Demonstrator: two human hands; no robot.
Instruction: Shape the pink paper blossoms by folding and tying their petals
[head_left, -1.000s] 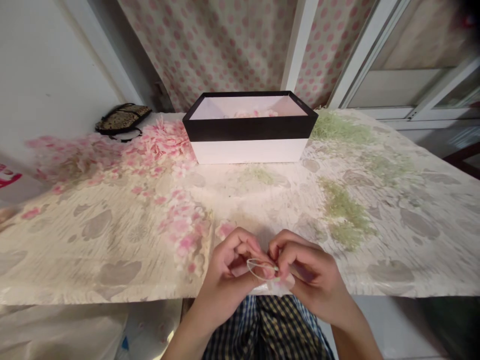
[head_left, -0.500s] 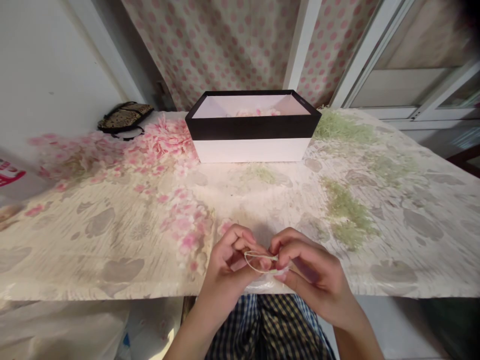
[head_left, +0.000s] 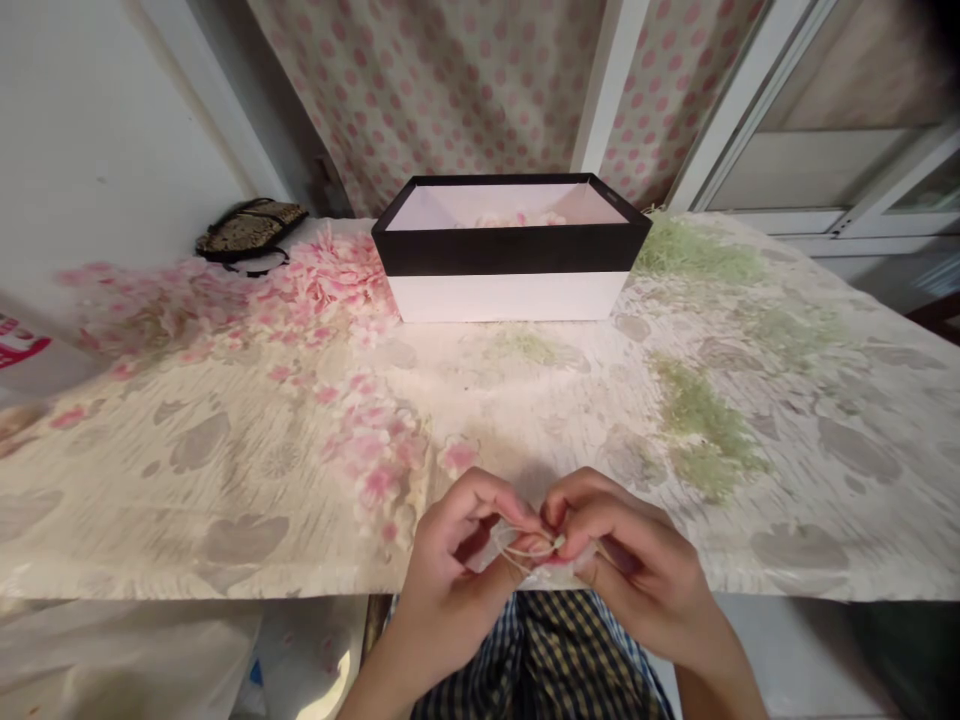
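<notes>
My left hand (head_left: 457, 560) and my right hand (head_left: 630, 560) meet at the near edge of the table (head_left: 225, 480), fingertips pinched together. Between them runs a thin pale loop of string or wire (head_left: 525, 546), held by both hands, with a small clear plastic piece (head_left: 551, 575) under it. Pink petals (head_left: 375, 450) lie scattered just left of my left hand, and one pink flower (head_left: 457, 457) sits just beyond my left-hand fingers.
A black-rimmed white box (head_left: 510, 270) with pink flowers inside stands at the back middle. Green fibre clumps (head_left: 701, 420) lie to the right, more pink petals (head_left: 330, 280) at the back left. A dark pouch (head_left: 251, 228) rests by the wall.
The loop between my fingers has been drawn smaller and my fingertips have closed tighter together. The view has tilted slightly, so my hands sit a little lower in frame.
</notes>
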